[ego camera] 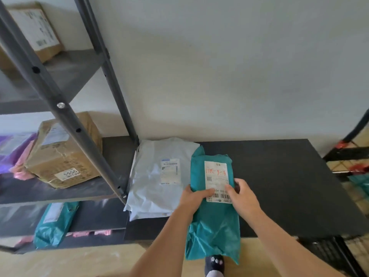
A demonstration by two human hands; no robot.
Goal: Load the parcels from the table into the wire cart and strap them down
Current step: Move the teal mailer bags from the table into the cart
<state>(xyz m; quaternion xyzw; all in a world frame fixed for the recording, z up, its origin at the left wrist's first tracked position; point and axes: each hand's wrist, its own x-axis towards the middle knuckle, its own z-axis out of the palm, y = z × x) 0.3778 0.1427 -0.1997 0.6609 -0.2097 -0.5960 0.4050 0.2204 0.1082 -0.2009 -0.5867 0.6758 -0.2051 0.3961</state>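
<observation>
Teal parcel (213, 214) overhangs the table (289, 186) front edge. Left hand (194, 196) and right hand (242, 196) each clamp a side at the label. Soft, crinkly poly bag, probably light (may sag); support underneath.

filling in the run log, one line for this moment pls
left hand + right hand: gripping teal parcel | grey parcel: on black table

Blk table (279, 176): grey mailer (151, 176), teal parcel (213, 216)
</observation>
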